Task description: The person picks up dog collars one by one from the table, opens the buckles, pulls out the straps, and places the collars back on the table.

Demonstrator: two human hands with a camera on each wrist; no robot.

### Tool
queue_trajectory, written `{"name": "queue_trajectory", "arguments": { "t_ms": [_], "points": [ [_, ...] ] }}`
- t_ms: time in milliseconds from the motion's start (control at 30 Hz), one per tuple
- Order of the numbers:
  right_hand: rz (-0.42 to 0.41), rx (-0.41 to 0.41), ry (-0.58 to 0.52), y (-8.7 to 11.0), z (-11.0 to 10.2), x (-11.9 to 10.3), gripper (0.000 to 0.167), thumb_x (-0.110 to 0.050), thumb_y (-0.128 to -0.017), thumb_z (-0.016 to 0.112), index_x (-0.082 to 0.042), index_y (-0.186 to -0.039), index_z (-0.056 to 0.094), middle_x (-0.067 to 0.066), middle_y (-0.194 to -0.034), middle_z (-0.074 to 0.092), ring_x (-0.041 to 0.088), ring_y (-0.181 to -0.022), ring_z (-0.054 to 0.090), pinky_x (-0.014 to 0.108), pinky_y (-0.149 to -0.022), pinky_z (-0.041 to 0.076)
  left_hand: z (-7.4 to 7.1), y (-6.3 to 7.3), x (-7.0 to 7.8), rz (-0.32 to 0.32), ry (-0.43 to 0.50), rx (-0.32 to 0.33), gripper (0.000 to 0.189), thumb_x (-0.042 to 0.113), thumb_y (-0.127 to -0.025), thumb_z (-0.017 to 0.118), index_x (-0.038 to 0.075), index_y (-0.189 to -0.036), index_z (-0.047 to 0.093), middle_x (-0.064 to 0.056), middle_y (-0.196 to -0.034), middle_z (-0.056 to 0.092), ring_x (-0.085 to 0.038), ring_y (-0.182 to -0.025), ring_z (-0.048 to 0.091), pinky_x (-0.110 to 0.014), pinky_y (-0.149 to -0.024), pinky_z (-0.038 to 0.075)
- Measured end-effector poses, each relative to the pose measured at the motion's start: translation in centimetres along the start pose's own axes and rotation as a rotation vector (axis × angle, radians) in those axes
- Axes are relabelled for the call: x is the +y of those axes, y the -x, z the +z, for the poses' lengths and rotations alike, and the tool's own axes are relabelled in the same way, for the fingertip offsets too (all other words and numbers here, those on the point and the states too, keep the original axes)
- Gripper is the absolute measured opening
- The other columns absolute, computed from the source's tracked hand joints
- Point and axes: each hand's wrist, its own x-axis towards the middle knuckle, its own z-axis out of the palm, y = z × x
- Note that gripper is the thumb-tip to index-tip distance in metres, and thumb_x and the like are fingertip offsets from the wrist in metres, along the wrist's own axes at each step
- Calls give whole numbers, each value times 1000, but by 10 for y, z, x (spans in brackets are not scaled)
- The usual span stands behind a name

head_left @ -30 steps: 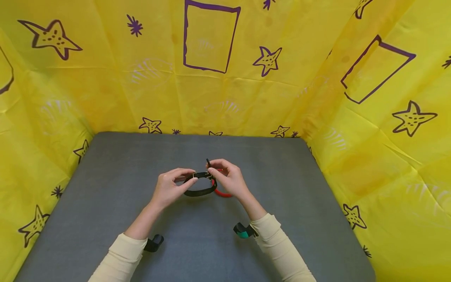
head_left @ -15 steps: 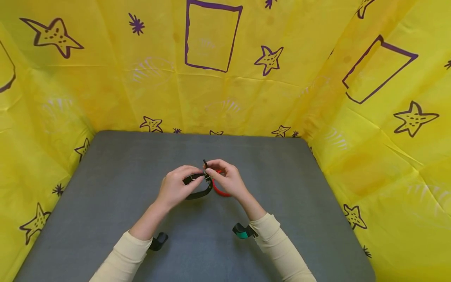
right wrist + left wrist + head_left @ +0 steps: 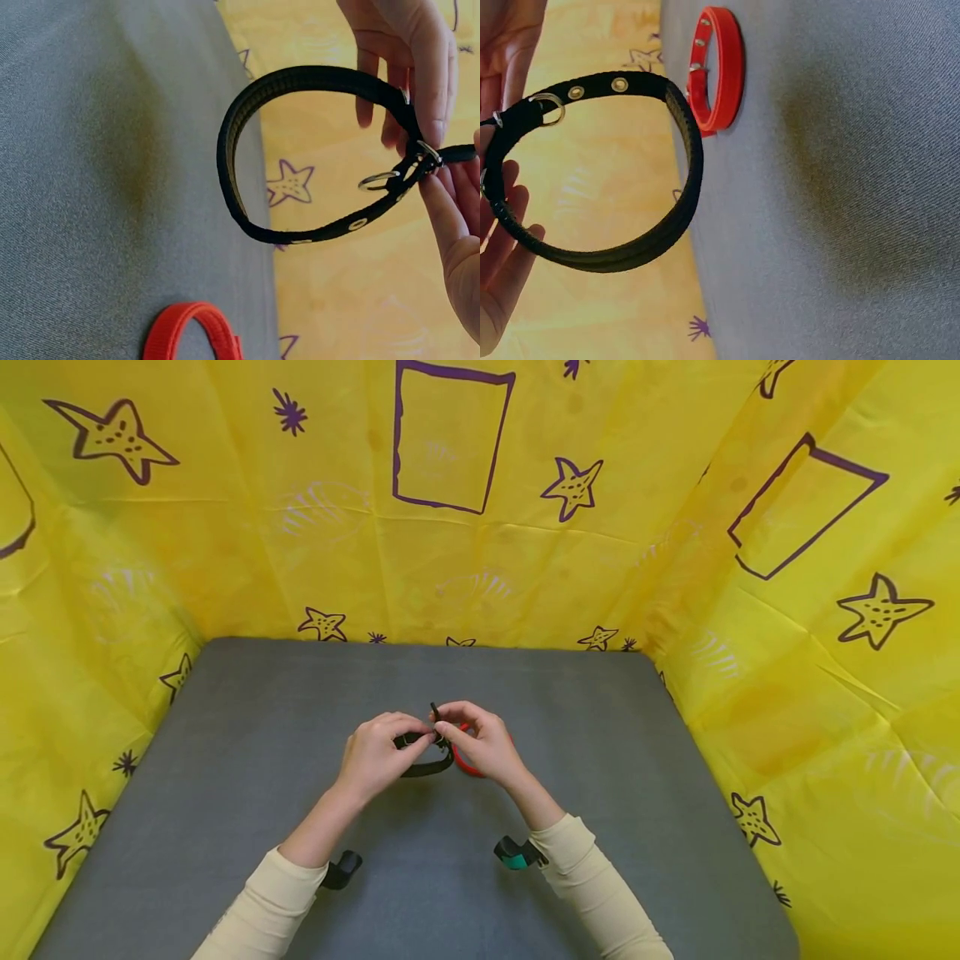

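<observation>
A black collar [image 3: 427,767] with metal eyelets hangs as a loop just above the grey table [image 3: 225,793], held between both hands. My left hand [image 3: 418,740] pinches the strap beside the buckle [image 3: 424,153]. My right hand [image 3: 442,727] pinches the strap's free end at the buckle, and the tip sticks up past the fingers. A metal D-ring [image 3: 379,180] dangles next to the buckle. In the left wrist view the black collar [image 3: 686,172] stands on edge, open and round. A red collar [image 3: 720,67] lies buckled on the table just behind it, partly hidden by my right hand in the head view.
Yellow sheeting with purple stars and rectangles [image 3: 450,435] walls the table at the back and on both sides. Wrist cameras sit under each forearm, a black one [image 3: 345,868] and a green-tipped one [image 3: 513,853]. Bare grey surface lies all around the hands.
My left hand has moved right, up to my right hand, and the visible black loop has grown smaller. The red collar has stayed where it lay.
</observation>
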Motion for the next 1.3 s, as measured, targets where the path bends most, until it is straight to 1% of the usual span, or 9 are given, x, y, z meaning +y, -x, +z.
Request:
{"name": "queue_trajectory", "arguments": {
  "t_ms": [133,367,533,667,767,1000,1167,1233,1300],
  "points": [
    [2,7,-4,0,2,0,21,-6,-94,64,5,-112,65,17,-109,69,24,-99,64,33,-83,49,-3,-2,3,-26,-33,-48,10,23,-79,82,18,-87,79,5,-89,73,-16,-80,65,-35,-56,49],
    [10,29,4,2,6,1,20,-6,-94,64,4,-111,66,16,-108,69,21,-98,63,41,-83,49,-6,-5,4,-83,-63,-110,9,24,-79,82,20,-87,79,3,-90,73,-21,-80,66,-34,-54,47],
    [16,37,-2,3,7,2,20,-6,-94,65,4,-111,66,15,-108,69,19,-98,63,42,-83,49,-6,-5,4,-135,-48,-109,9,24,-79,82,21,-87,79,2,-92,73,-22,-81,66,-35,-54,47],
    [11,45,2,3,8,2,19,-5,-93,65,4,-110,66,16,-107,69,19,-96,63,44,-82,49,-6,-5,4,-151,-56,-91,9,24,-78,82,21,-86,79,3,-91,73,-21,-82,66,-37,-56,48],
    [6,49,20,3,9,2,19,-5,-93,66,3,-110,66,15,-106,69,18,-95,63,44,-81,49,-6,-5,4,-142,-77,-89,8,24,-78,82,22,-85,79,2,-90,73,-20,-83,66,-39,-57,50],
    [0,65,110,2,11,1,18,-7,-92,67,0,-109,68,11,-103,71,13,-87,63,27,-74,50,-7,-6,5,-112,-144,-136,6,24,-80,80,20,-84,78,0,-94,72,-21,-92,64,-45,-61,53],
    [-6,86,115,2,14,3,16,-6,-91,68,-1,-107,69,11,-100,71,15,-84,62,27,-71,49,-6,-7,5,-94,-158,-174,7,24,-81,78,18,-84,75,-1,-93,70,-22,-92,63,-47,-62,53],
    [-3,89,120,1,15,2,16,-5,-91,68,-1,-106,69,12,-99,71,16,-82,62,26,-70,48,-4,-6,4,-84,-158,-162,8,23,-81,78,17,-84,75,-2,-92,70,-23,-91,63,-47,-62,53],
    [0,92,128,1,15,3,16,-4,-90,68,0,-105,69,12,-100,71,17,-81,62,26,-70,48,-2,-5,3,-74,-151,-129,7,22,-80,79,16,-83,77,-2,-92,71,-22,-91,64,-46,-64,53]
  ]
}}
